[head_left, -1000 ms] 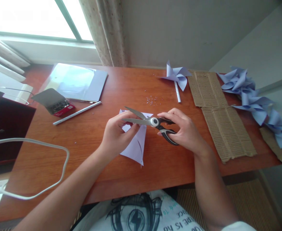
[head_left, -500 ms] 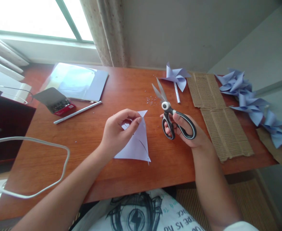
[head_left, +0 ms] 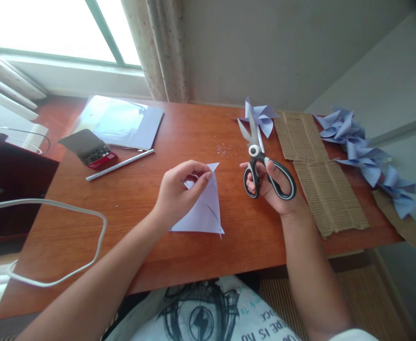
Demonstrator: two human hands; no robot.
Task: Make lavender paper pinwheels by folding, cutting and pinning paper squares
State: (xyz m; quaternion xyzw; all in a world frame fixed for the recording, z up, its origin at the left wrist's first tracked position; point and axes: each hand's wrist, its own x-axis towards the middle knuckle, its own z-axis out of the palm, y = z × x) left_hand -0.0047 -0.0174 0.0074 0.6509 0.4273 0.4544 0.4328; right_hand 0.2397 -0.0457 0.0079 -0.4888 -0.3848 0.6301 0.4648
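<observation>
My left hand [head_left: 177,194] pinches the upper part of a folded pale lilac paper triangle [head_left: 204,213] that rests on the wooden desk [head_left: 151,237]; a cut line runs through the paper. To its right, my right hand [head_left: 277,192] grips black-and-grey scissors [head_left: 261,161] by the handles, fingers through the loops. The blades point away from me and stand slightly apart, clear of the paper. Just beyond the blade tips lies a finished lilac paper pinwheel [head_left: 261,116] on a white stick.
Strips of corrugated cardboard [head_left: 318,170] lie on the right, with a row of lilac pinwheels [head_left: 367,154] past them. At the far left are a sheet stack [head_left: 122,121], an open box of pins [head_left: 94,151], a white stick [head_left: 121,164] and a white cable [head_left: 51,241]. Small scraps [head_left: 224,149] dot the middle.
The scissors left the paper and swung up to the right, blades now pointing away. My left hand lowered the paper and turned it slightly on the desk.
</observation>
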